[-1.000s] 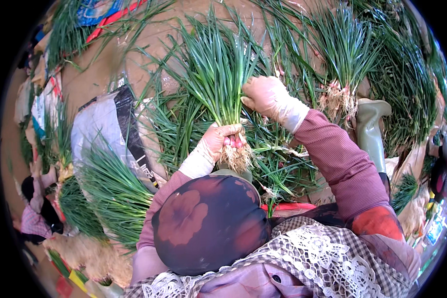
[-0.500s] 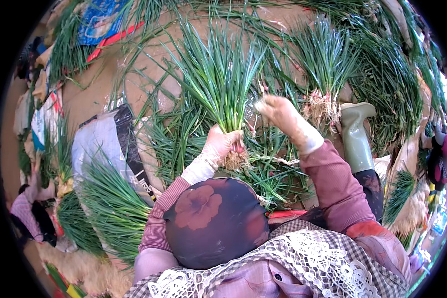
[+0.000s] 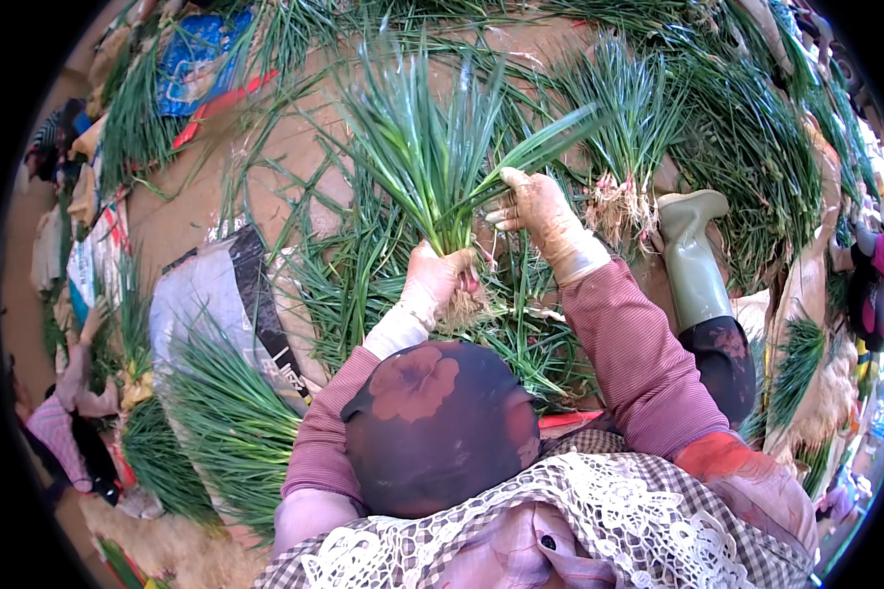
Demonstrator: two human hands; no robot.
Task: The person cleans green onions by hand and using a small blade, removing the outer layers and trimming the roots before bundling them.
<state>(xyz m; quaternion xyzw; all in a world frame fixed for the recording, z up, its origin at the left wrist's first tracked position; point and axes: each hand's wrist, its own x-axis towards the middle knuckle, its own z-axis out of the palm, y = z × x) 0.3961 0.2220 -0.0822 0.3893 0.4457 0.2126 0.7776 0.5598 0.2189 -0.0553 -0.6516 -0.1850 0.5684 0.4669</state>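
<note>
A bunch of green onions (image 3: 427, 162) stands upright in my gloved left hand (image 3: 430, 280), its leaves fanning away from me. The fingers wrap round the lower stems. Reddish bulbs and pale roots (image 3: 465, 306) stick out below the grip. My gloved right hand (image 3: 542, 211) is just right of the bunch, thumb and fingers apart. Its thumb is against a few leaves bent out to the right; whether it pinches any is unclear. Beneath both hands lie loose green leaves (image 3: 363, 285). Another bunch with pinkish bulbs and roots (image 3: 621, 201) rests beyond my right hand.
A green rubber boot (image 3: 692, 260) is on the right, by a large heap of green onions (image 3: 756, 167). At left, a grey-and-black sack (image 3: 206, 290) lies beside more green onions (image 3: 231, 417). My dark, flower-patterned knee (image 3: 437, 427) rises in front. Other people (image 3: 64, 427) are at the edges.
My right hand has come down and left to the bunch, its fingers spreading. Some leaves now bend to the right. My left hand keeps its hold, and the view has shifted slightly.
</note>
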